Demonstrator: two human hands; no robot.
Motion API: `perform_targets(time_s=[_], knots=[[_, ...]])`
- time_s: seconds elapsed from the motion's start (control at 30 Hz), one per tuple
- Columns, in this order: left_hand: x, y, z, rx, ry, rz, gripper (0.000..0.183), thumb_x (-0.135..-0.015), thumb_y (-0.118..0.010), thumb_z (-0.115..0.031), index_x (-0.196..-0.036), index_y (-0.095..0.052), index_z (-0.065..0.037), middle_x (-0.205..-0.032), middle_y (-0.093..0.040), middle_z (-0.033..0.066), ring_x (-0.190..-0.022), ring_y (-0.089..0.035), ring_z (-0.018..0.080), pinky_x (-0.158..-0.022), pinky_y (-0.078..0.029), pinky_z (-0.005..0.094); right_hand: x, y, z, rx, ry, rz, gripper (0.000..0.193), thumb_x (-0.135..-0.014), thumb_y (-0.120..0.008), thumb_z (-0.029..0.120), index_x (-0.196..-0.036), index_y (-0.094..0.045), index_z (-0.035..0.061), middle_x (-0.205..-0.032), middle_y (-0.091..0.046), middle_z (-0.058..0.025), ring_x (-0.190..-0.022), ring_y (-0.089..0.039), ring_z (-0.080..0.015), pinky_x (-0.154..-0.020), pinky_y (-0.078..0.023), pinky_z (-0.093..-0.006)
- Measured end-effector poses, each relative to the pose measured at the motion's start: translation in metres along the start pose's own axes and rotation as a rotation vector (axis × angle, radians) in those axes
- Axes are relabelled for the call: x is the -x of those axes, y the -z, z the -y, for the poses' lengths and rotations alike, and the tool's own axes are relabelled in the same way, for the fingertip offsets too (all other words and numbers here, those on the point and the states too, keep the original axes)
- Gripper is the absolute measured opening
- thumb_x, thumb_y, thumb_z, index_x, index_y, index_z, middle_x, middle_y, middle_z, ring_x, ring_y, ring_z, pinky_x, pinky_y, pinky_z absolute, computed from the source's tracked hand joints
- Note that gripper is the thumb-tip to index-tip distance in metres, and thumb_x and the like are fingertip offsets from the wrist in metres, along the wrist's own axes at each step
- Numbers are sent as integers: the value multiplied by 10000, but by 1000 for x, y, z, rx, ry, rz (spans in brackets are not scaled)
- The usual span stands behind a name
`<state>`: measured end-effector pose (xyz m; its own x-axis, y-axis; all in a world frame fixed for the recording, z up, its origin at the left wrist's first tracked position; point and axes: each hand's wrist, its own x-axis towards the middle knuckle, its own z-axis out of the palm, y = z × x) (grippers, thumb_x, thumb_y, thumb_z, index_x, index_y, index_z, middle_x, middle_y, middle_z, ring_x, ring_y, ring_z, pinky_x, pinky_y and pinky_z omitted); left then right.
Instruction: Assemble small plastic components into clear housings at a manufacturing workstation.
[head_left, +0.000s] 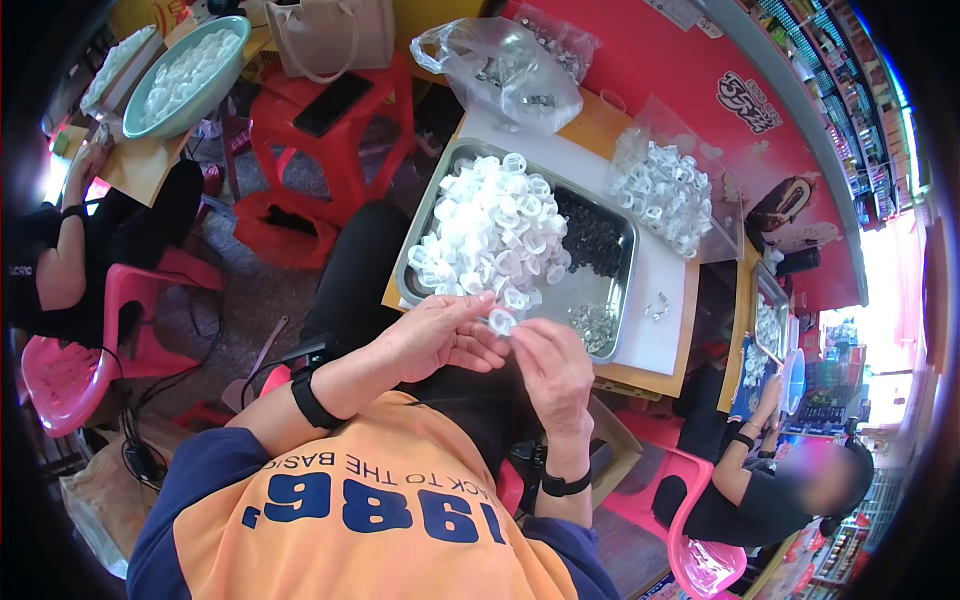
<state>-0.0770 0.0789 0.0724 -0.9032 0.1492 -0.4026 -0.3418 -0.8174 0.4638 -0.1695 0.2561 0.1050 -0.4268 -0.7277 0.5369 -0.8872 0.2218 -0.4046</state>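
Observation:
In front of my body, my left hand (440, 338) is closed, its thumb and forefinger pinching a small white plastic ring-shaped piece (502, 321). My right hand (556, 372) is closed too, with its fingertips on the right side of the same piece; anything else between those fingers is hidden. Just beyond both hands lies a metal tray (540, 318). A heap of similar white pieces (490, 220) fills its left part. Small black parts (597, 238) lie at the far right of it, and tiny silvery parts (595, 326) sit in the near right corner.
A clear bag of white pieces (662, 195) lies right of the tray, a bag of metallic parts (515, 75) behind it. Left stands a red stool (340, 140) with a phone (333, 104). Other people sit left and right on pink chairs (140, 310), one near a green basin (190, 80).

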Motion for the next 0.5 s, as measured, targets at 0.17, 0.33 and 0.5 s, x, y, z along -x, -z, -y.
perform_targets(time_s=[0.17,0.33,0.5], knots=[[-1,11,7,75,33,-19,339,-982,-559,-171,-1256,-566,29,-1077,-670,147,-927,-699,225,-851,-590,328,8,-4,0,-135,-86,54,231,-752,-746,12,-969,-675,50,-956,-642,-77,-848,-642,-249,-722,-517,-351],[-4,9,16,43,-65,-54,380,-911,-651,-77,-1268,-567,20,-1147,-650,138,-1040,-658,206,-937,-547,329,6,-7,12,-125,-190,49,247,-746,-758,31,-978,-673,47,-931,-615,-77,-842,-630,-254,-728,-518,-358],[-4,4,16,105,-61,-15,333,-954,-595,-123,-1250,-568,27,-1146,-651,156,-1013,-678,238,-887,-572,337,14,-13,7,-68,-144,11,250,-746,-750,19,-981,-670,42,-923,-611,-77,-832,-627,-257,-726,-522,-354]])
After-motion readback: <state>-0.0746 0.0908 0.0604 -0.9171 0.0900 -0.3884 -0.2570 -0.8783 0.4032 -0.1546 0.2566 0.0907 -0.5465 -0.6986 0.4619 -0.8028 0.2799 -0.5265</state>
